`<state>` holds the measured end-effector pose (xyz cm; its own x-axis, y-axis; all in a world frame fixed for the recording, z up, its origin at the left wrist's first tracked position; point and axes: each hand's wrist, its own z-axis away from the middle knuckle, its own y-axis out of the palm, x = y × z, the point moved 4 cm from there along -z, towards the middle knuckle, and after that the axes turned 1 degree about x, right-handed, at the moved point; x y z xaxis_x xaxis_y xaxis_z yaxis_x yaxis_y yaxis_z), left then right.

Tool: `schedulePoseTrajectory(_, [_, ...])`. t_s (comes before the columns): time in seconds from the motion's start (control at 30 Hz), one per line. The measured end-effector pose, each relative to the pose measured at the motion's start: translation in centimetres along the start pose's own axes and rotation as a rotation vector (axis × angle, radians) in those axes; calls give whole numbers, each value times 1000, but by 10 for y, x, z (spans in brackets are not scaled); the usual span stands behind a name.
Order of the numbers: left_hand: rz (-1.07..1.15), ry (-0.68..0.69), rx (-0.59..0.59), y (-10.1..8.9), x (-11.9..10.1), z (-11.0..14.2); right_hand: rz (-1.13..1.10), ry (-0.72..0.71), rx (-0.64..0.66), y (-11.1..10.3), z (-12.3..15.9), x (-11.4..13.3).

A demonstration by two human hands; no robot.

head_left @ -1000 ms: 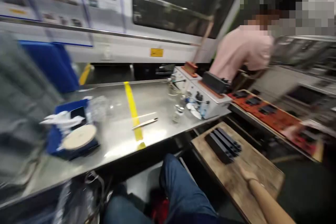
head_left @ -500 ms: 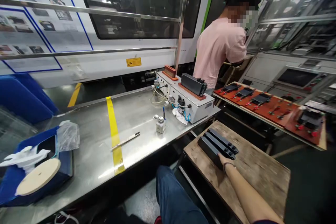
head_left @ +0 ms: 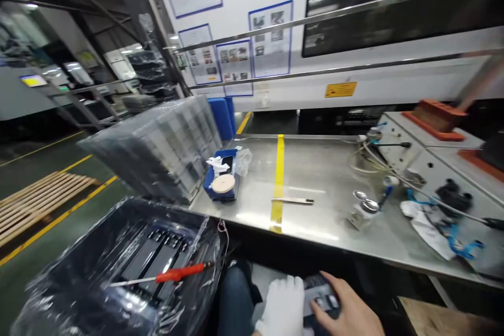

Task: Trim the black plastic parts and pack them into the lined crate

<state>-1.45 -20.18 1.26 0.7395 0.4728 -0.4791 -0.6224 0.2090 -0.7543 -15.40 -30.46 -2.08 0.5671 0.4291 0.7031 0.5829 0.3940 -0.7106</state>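
Low in front of me, near my legs, a dark grey plastic part is held between my two hands. My right hand, bare, grips it from the right with the thumb across its face. My left hand wears a white glove and closes on its left side; some of those fingers are hidden. Motion blurs the part's details. To the left, a bin lined with clear plastic film contains several long dark parts of similar look. A thin tool with a red handle lies across the bin.
On the metal bench lie a thin pen-like tool, a small glass jar and a blue box with a round disc. Grey fixture boxes with hoses stand right. A wooden table corner shows lower right.
My view has swung left, bringing the lined bin into sight. My right hand has left the parts on the wooden table and now holds one beside my gloved left hand.
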Motion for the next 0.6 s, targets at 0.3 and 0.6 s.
schedulePoseTrajectory(0.3, [1088,-156,-476,-77,89,94,188,-195,176,36,-196,59])
schedulePoseTrajectory(0.6, [1170,-154,-629,-94,96,134,104,-135,290,26,-207,51])
